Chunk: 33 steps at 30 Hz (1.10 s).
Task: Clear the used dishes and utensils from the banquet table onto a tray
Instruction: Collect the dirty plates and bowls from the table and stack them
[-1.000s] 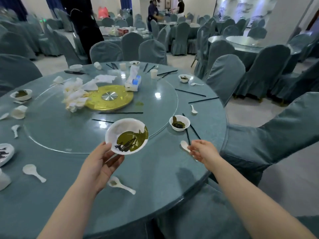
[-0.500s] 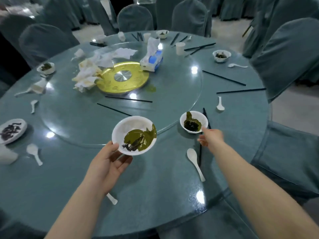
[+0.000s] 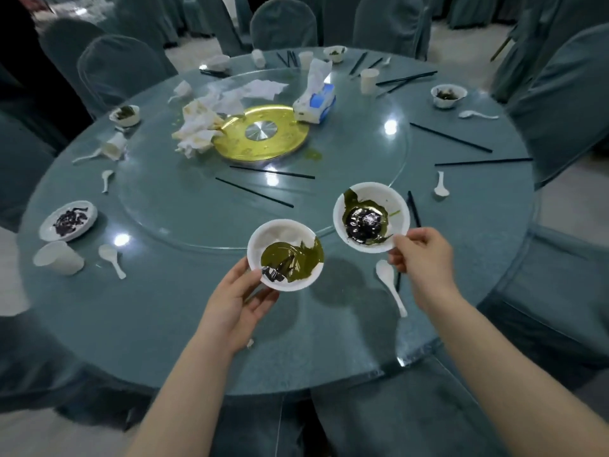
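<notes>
Two bowls held above the table's [image 3: 164, 324] near edge | left hand [image 3: 235, 306] grips the green-sauce bowl [image 3: 286, 255] by its near rim | right hand [image 3: 423, 258] pinches the dark-leftovers bowl [image 3: 370, 217] rim | spoon [image 3: 390, 285] on the table between the hands | chopsticks [image 3: 413, 209] beside the right bowl

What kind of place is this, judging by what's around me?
Most likely a banquet hall after a meal: a large round table with a glass turntable, fabric-covered chairs all around, and used bowls and chopsticks left behind.
</notes>
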Each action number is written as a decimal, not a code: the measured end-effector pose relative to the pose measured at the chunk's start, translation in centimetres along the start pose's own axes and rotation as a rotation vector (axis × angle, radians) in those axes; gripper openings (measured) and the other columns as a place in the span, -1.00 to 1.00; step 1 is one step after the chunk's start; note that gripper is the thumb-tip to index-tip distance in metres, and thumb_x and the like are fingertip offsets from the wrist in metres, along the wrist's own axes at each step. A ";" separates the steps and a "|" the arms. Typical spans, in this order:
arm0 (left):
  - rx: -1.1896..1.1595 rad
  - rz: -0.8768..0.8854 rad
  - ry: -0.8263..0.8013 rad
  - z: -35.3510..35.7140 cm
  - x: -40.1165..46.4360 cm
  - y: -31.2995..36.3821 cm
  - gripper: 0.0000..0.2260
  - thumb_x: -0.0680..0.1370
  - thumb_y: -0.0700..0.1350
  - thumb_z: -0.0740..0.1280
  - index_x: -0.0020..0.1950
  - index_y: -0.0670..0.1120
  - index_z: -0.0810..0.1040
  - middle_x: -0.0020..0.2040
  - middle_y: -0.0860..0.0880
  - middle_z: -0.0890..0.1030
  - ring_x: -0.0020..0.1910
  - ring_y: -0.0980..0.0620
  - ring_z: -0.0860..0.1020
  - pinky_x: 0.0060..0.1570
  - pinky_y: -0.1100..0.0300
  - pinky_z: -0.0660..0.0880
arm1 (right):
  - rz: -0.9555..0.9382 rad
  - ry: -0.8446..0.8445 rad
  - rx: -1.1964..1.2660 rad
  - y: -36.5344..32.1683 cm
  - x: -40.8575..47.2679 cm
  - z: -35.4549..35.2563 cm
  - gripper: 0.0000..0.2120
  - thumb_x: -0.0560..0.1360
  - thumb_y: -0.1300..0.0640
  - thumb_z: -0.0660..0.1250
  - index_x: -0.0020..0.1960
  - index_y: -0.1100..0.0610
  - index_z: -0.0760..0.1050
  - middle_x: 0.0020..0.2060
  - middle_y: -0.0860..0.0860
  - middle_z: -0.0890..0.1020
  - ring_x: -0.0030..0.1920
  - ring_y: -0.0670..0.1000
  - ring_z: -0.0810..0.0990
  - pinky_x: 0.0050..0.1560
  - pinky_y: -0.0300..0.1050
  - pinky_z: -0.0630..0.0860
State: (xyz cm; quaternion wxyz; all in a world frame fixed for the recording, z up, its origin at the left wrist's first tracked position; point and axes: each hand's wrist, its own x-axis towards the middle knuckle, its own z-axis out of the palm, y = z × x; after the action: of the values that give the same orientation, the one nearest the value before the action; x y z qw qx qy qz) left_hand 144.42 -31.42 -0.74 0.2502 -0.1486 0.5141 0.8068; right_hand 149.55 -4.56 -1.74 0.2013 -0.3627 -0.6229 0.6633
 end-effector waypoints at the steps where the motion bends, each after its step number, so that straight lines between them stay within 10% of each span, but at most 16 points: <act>1: -0.004 -0.013 -0.013 -0.4 -0.8 -0.4 -0.67 0.52 -0.24 0.32 0.28 -0.04 0.52 -0.03 -0.08 0.70 -0.04 -0.06 0.68 -0.19 0.11 0.62 | -0.010 -0.033 0.006 -0.7 -2.0 -0.2 -0.89 0.50 0.25 0.35 -0.14 0.14 0.42 -0.41 0.05 0.59 -0.52 -0.11 0.52 -0.53 -0.29 0.43; 14: 0.192 -0.089 -0.404 2.1 -10.7 -3.9 -0.84 0.47 -0.11 0.38 0.01 0.04 0.67 -0.13 -0.01 0.69 -0.21 0.04 0.66 -0.09 0.12 0.60 | -0.063 -0.017 -0.173 -3.1 -17.6 -6.5 -0.98 0.47 0.19 0.37 -0.12 0.11 0.54 -0.43 -0.06 0.61 -0.52 -0.12 0.51 -0.40 -0.20 0.47; 23: 0.271 -0.123 -0.625 8.5 -15.9 -5.3 -0.85 0.49 -0.11 0.37 0.01 0.04 0.69 -0.05 -0.01 0.70 -0.13 0.00 0.68 0.05 0.05 0.59 | 0.035 0.098 -0.010 -4.4 -21.8 -14.0 -0.86 0.53 0.23 0.28 0.07 0.09 0.45 0.00 0.10 0.58 -0.17 0.05 0.64 -0.37 -0.13 0.60; 33: 0.305 -0.149 -0.842 20.5 -22.5 -14.8 -0.65 0.36 -0.07 0.44 0.15 0.03 0.63 0.11 -0.04 0.67 0.04 -0.04 0.65 -0.05 0.08 0.61 | 0.050 0.141 0.036 -5.4 -23.1 -31.2 -0.88 0.53 0.31 0.27 0.04 0.20 0.54 -0.20 0.10 0.67 -0.38 -0.06 0.63 -0.36 -0.17 0.59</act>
State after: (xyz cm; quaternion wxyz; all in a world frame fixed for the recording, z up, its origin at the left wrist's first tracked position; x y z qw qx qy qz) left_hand 171.74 -13.39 8.06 0.5141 0.1946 0.4685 0.6916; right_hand 186.49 0.82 10.06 0.2346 -0.4202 -0.5858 0.6521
